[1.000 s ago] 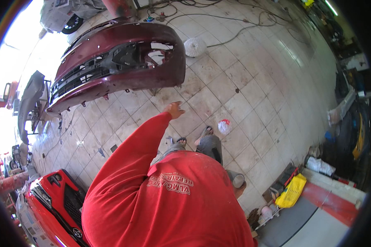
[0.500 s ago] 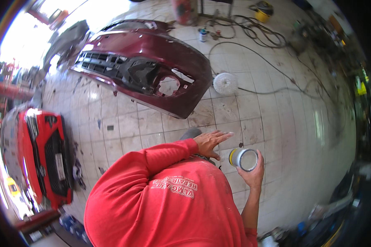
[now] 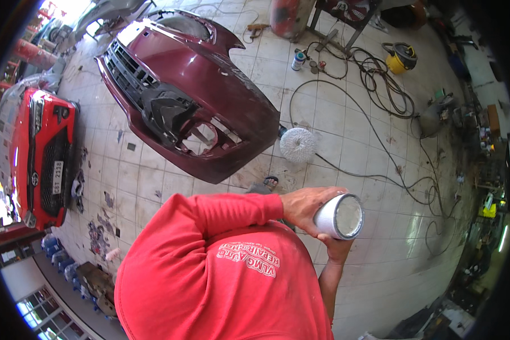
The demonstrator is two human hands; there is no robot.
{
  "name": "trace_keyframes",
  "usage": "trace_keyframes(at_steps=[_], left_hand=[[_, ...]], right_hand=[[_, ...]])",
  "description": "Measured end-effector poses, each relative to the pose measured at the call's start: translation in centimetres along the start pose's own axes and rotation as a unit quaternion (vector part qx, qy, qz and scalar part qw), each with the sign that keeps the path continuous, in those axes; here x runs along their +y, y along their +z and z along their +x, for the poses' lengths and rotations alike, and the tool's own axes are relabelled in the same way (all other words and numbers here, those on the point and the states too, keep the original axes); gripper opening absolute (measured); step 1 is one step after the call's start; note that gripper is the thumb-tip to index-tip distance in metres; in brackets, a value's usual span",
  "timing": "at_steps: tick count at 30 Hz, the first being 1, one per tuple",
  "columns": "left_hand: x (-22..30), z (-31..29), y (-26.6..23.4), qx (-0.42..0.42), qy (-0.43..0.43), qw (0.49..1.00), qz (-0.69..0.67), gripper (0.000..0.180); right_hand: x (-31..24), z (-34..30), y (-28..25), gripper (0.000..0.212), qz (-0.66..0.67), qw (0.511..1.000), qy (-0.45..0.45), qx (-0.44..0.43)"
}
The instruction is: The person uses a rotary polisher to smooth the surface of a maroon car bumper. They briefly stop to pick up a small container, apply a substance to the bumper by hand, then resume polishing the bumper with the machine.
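Observation:
A round, pale can (image 3: 331, 217) with a metal rim is tilted in front of my body, its round end showing a greyish-cream surface. Whether that is a lid or the contents, I cannot tell. My left hand (image 3: 307, 207) reaches across in a red sleeve, with fingers along the can's far side and thumb on its near side. Close to my body, my right hand (image 3: 336, 249) grips the can's near side, its fingers partly hidden behind the can.
A dark red car bumper (image 3: 232, 105) lies ahead, beside a white fluffy polishing pad (image 3: 298, 145). A hose (image 3: 374, 122) snakes over the tiled floor to the right. Farther off are a small can (image 3: 298, 60) and a yellow-and-black vacuum (image 3: 401, 59). A red car (image 3: 54, 156) stands left.
My left hand, earlier apart from the can with fingers stretched out, has moved right and now holds it too. The can has turned in my right hand, and the view has shifted.

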State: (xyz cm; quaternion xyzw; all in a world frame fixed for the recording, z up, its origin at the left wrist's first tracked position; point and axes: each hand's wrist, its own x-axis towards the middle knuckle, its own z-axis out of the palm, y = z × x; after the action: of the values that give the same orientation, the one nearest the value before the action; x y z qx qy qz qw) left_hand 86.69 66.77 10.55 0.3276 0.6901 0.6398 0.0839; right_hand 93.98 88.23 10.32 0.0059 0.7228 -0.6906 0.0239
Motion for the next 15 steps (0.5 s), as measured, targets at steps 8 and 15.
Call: trace_keyframes(at_steps=[8, 15], left_hand=[[0.1, 9.9, -5.4, -0.074, -0.07, 0.955, 0.277, 0.074], [0.0, 12.5, -1.2, -0.034, -0.203, 0.925, 0.321, 0.048]], right_hand=[[2.0, 11.1, -7.8, 0.105, -0.119, 0.991, 0.049, -0.026], [3.3, 22.2, -8.5, 0.117, -0.227, 0.933, -0.047, -0.276]])
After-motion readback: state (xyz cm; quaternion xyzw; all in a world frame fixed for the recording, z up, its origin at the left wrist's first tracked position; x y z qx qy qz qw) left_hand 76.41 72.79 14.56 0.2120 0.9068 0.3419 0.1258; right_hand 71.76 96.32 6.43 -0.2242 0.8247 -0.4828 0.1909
